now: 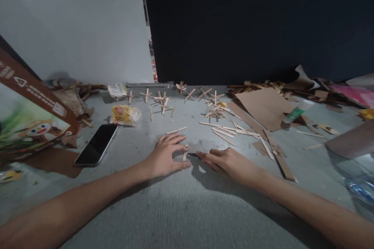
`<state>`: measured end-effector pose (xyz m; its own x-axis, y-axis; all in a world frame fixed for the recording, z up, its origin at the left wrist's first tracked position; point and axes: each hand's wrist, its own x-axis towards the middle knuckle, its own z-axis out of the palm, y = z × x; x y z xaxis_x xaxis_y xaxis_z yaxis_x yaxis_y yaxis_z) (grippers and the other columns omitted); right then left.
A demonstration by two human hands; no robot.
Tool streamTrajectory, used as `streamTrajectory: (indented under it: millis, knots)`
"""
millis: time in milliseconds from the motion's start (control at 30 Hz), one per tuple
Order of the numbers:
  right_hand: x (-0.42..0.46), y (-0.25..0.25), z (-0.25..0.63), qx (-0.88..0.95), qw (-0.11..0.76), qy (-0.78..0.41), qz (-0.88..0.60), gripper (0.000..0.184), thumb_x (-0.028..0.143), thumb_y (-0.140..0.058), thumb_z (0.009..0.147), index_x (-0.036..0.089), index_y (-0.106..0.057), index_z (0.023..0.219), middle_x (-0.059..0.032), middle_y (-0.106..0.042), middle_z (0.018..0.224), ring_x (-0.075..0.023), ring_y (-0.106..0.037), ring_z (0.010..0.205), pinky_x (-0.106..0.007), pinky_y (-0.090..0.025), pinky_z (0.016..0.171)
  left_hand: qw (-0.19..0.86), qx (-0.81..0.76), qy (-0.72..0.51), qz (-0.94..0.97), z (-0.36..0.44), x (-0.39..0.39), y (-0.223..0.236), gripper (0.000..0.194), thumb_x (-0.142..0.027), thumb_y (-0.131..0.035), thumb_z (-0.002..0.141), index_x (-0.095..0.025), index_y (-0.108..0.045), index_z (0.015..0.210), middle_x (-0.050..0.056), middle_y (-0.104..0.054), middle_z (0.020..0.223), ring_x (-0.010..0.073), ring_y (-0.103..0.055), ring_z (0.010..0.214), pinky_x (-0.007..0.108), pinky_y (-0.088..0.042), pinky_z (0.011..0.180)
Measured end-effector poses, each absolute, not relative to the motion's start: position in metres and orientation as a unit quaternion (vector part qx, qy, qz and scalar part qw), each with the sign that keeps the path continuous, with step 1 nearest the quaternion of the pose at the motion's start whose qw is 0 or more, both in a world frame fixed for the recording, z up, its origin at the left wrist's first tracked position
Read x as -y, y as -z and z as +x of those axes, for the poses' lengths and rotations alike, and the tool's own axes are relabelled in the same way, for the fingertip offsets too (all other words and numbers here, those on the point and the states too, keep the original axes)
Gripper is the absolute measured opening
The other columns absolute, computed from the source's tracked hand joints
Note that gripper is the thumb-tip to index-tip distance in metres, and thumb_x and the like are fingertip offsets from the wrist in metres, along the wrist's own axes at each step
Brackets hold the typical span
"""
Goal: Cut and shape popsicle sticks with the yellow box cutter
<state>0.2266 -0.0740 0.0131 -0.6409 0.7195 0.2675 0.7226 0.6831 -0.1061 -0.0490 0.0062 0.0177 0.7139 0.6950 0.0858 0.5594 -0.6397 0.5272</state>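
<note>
My left hand [168, 155] rests on the grey table, its thumb and forefinger closed about a short piece of wooden stick [184, 156]. From the right, my right hand [223, 161] grips a slim, dark, pointed tool [193, 155], perhaps a knife; the fingers hide most of it. The tool's tip is at the stick piece, though whether it touches is too small to tell. Just beyond my left fingers lies a longer flat craft stick [176, 130]. Several loose craft sticks [223, 137] are spread beyond my right hand.
Crossed stick pieces [165, 105] stand along the back, with a heap [216, 112] farther right. A phone [96, 144], yellow packet [124, 115] and printed box [35, 120] are left. Cardboard [264, 107], a glue stick [298, 112] and clear tape roll [360, 188] lie right.
</note>
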Motion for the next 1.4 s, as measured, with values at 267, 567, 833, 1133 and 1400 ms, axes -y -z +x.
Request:
streamTrajectory:
  millis: [267,567,833,1133,1400]
  knots:
    - [0.074,-0.014,0.227,0.908,0.141,-0.006,-0.395,0.04,0.018,-0.041,0.112,0.019,-0.061,0.147,-0.0031,-0.069,0.083,-0.0106,-0.055,0.055,-0.026,-0.032,0.056,0.231,-0.354,-0.132,0.896,-0.048,-0.006,-0.02,0.045,-0.057,-0.085,0.087,-0.03,-0.08,0.122,0.01,-0.054,0.166,0.0411,-0.038,0.159,0.068,-0.024,0.128]
    - [0.074,0.005,0.23,0.9,0.155,0.045,-0.405,0.04,0.023,-0.039,0.113,0.02,-0.065,0.143,-0.0044,-0.07,0.085,-0.0104,-0.051,0.052,-0.026,-0.028,0.052,0.239,-0.347,-0.148,0.895,-0.049,-0.007,-0.016,0.046,-0.06,-0.083,0.087,-0.031,-0.08,0.122,0.01,-0.054,0.165,0.0411,-0.037,0.16,0.068,-0.021,0.13]
    - [0.073,0.002,0.23,0.903,0.156,0.043,-0.399,0.039,0.021,-0.041,0.112,0.02,-0.065,0.142,-0.0033,-0.069,0.083,-0.01,-0.052,0.053,-0.026,-0.03,0.054,0.23,-0.342,-0.159,0.897,-0.049,-0.008,-0.013,0.046,-0.063,-0.082,0.086,-0.031,-0.081,0.119,0.01,-0.056,0.164,0.0409,-0.04,0.158,0.067,-0.024,0.129]
    - [0.073,-0.003,0.227,0.904,0.151,0.038,-0.398,0.04,0.02,-0.043,0.112,0.021,-0.059,0.149,-0.0033,-0.069,0.087,-0.0105,-0.054,0.054,-0.027,-0.03,0.053,0.239,-0.343,-0.156,0.895,-0.051,-0.008,-0.014,0.045,-0.061,-0.083,0.087,-0.032,-0.081,0.12,0.009,-0.055,0.165,0.0413,-0.038,0.159,0.067,-0.023,0.129]
    - [0.071,-0.016,0.225,0.901,0.152,-0.036,-0.405,0.037,0.022,-0.045,0.113,0.021,-0.066,0.144,-0.0054,-0.075,0.089,-0.0127,-0.063,0.059,-0.026,-0.038,0.057,0.229,-0.346,-0.147,0.898,-0.049,-0.008,-0.015,0.044,-0.058,-0.085,0.085,-0.032,-0.081,0.12,0.009,-0.056,0.164,0.0406,-0.04,0.159,0.067,-0.025,0.129]
